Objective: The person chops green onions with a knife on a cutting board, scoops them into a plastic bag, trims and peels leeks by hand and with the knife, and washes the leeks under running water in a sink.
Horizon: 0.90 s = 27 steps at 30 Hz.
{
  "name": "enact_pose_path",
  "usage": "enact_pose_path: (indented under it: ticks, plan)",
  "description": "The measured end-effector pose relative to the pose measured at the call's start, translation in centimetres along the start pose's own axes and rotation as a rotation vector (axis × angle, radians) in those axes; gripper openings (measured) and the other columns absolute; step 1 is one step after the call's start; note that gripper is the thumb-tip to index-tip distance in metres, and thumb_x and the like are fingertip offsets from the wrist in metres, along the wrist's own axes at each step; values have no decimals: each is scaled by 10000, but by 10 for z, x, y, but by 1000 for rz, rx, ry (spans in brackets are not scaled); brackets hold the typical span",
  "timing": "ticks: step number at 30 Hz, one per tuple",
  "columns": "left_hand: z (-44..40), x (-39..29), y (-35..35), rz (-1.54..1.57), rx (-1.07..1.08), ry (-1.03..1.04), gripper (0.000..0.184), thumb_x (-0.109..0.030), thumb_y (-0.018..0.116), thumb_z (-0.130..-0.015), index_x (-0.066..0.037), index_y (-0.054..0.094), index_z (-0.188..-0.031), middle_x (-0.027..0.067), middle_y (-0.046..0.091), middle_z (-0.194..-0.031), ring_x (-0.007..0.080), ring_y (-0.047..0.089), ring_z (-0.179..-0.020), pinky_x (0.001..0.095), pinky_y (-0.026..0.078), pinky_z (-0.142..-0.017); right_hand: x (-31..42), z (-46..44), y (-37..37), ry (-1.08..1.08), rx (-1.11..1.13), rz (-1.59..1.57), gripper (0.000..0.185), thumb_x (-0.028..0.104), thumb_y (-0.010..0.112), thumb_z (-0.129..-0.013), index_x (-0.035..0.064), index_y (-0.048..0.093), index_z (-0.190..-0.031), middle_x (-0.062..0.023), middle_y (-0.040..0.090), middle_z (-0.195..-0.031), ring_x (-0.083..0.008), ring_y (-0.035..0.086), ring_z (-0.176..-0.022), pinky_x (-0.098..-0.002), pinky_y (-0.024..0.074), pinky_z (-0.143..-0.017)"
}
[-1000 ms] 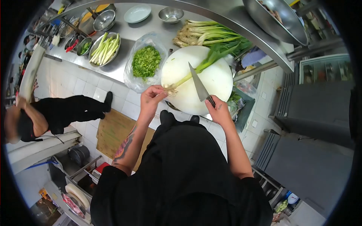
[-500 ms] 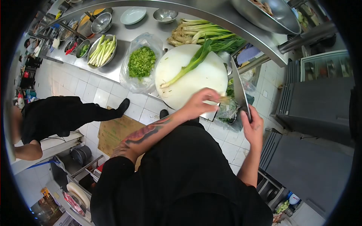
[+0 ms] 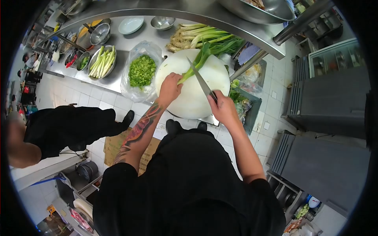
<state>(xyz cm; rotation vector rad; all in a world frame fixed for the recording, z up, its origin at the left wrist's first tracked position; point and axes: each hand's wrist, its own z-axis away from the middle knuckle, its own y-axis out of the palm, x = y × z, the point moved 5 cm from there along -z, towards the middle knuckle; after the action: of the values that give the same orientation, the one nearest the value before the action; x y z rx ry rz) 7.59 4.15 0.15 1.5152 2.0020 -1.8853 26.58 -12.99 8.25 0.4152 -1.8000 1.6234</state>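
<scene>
My left hand [image 3: 170, 88] is closed on the white end of a green onion [image 3: 198, 63], which lies slantwise over the round white cutting board [image 3: 193, 103]. In my right hand [image 3: 223, 106] is the handle of a knife [image 3: 201, 81], its blade pointing up and left across the board, beside the stalk. A pile of whole green onions [image 3: 197, 36] lies behind the board. To the left, a plastic bag [image 3: 152, 59] holds chopped greens [image 3: 142, 70]. Farther left stands a metal bowl of trimmed white stalks [image 3: 102, 61].
A steel shelf [image 3: 189, 12] crosses above the counter, with a large pan [image 3: 260, 13] on it. A bin of scraps [image 3: 252, 108] stands right of the board. Another person in black [image 3: 71, 126] is at the left. Grey cabinets [image 3: 323, 106] stand at the right.
My left hand has let go of the roots near the scrap bin and moved back to the onion on the board. The knife has swung from over the bin back over the board.
</scene>
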Motion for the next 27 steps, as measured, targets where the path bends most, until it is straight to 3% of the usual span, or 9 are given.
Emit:
enact_pose_path:
  ticks: [2, 6, 11, 16, 18, 22, 23, 25, 27]
  plan:
    - [6, -6, 0, 69, 22, 49, 304, -36, 778, -813, -14, 691, -1104, 186, 678, -1018, 392, 669, -945, 457, 550, -839, 37, -27, -14, -157, -77, 75, 286, 279, 628, -1028, -1, 620, -1082, -239, 689, -730, -453, 692, -704, -545, 532, -641]
    - [14, -10, -1, 146, -4, -13, 284, -26, 783, -780, -13, 697, -1051, 177, 666, -985, 398, 654, -967, 467, 545, -853, 80, -61, -27, -246, -155, 104, 287, 273, 616, -1034, -11, 621, -1079, -232, 686, -705, -451, 686, -665, -544, 531, -631]
    - [16, -5, 2, 115, -42, 6, 260, -28, 805, -777, -21, 681, -1005, 181, 679, -986, 389, 669, -943, 447, 548, -820, 24, -100, 60, -28, 111, 335, 388, 368, 565, -1047, -10, 648, -1077, -246, 719, -829, -421, 719, -814, -559, 541, -748]
    - [18, -2, -9, 113, 10, -5, 274, -13, 788, -787, -23, 688, -1042, 169, 696, -993, 363, 678, -960, 424, 551, -861, 34, -96, 23, 102, 306, 266, 340, 336, 590, -1019, 12, 666, -1091, -228, 749, -1008, -423, 720, -966, -514, 566, -859]
    - [23, 23, -22, 398, 42, -295, 283, -36, 794, -851, -24, 698, -1117, 147, 736, -1062, 286, 712, -998, 354, 561, -897, 30, -76, -1, -41, 208, 214, 339, 312, 633, -1000, 55, 677, -1216, -213, 749, -1012, -417, 721, -938, -513, 564, -812]
    - [53, 88, -73, 1046, -202, -499, 219, -85, 676, -1013, -17, 658, -1221, 120, 731, -1145, 208, 708, -1055, 347, 579, -930, 11, 5, -3, -238, -2, 82, 493, 251, 719, -942, 218, 641, -1428, -133, 703, -913, -372, 702, -782, -480, 553, -688]
    - [56, 88, -82, 1045, -199, -499, 219, -85, 676, -1013, -17, 658, -1221, 120, 731, -1145, 208, 708, -1055, 347, 579, -930, 8, 20, 4, -245, 6, 115, 478, 234, 738, -926, 226, 666, -1398, -118, 672, -873, -356, 688, -746, -472, 546, -665]
    - [63, 86, -94, 1471, -314, -707, 273, -133, 599, -1066, -24, 585, -1316, 139, 698, -1234, 217, 687, -1095, 392, 583, -967, -3, 34, 18, -241, 12, 145, 463, 217, 756, -910, 235, 691, -1369, -102, 641, -832, -340, 674, -710, -465, 539, -642]
    - [58, 76, -78, 1513, -245, -704, 289, -152, 578, -1077, -30, 559, -1339, 144, 681, -1264, 222, 677, -1108, 407, 583, -978, -17, 38, 35, -237, 8, 185, 430, 203, 786, -886, 230, 733, -1311, -95, 617, -839, -308, 661, -722, -451, 525, -637]
